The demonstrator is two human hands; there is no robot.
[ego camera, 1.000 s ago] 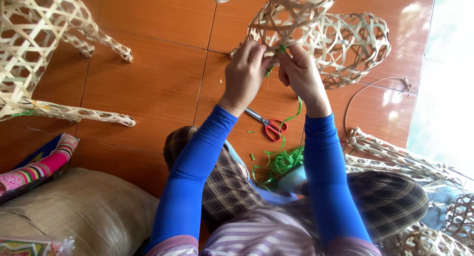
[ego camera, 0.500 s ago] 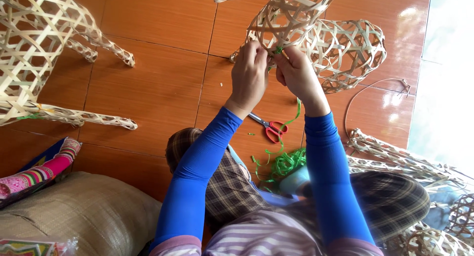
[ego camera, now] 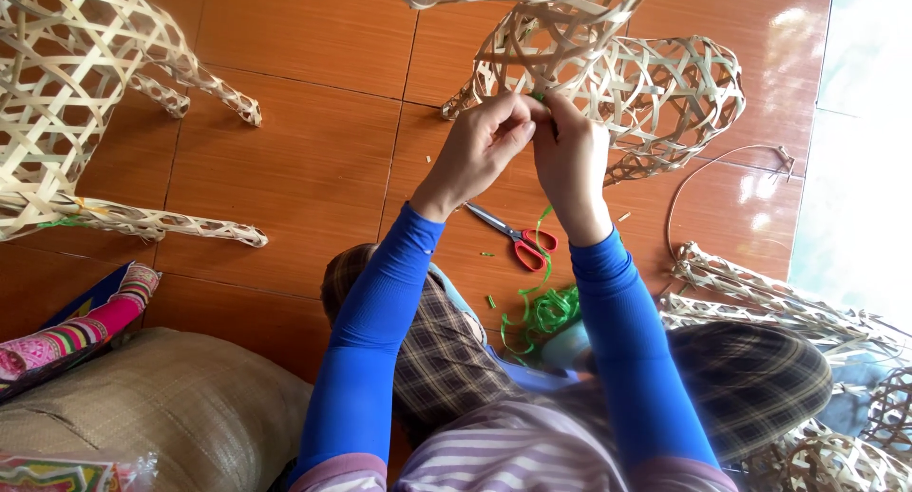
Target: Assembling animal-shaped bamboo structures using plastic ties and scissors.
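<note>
Both hands pinched together on the green plastic tie [ego camera: 539, 97]: left hand [ego camera: 480, 150] and right hand [ego camera: 568, 155] fingertips meet on it where it sits against the woven bamboo frame [ego camera: 608, 69], up ahead of me above the tiled floor [ego camera: 304, 160]. Risk as I see it: the tie is thin and mostly hidden under my fingers, so it could slip out or snap if I pull unevenly, and the open weave could flex. Tie's loose tail [ego camera: 543, 228] hangs down toward my lap, long axis roughly vertical in view, ending near the red scissors [ego camera: 518, 237] and green tie bundle [ego camera: 551, 310].
</note>
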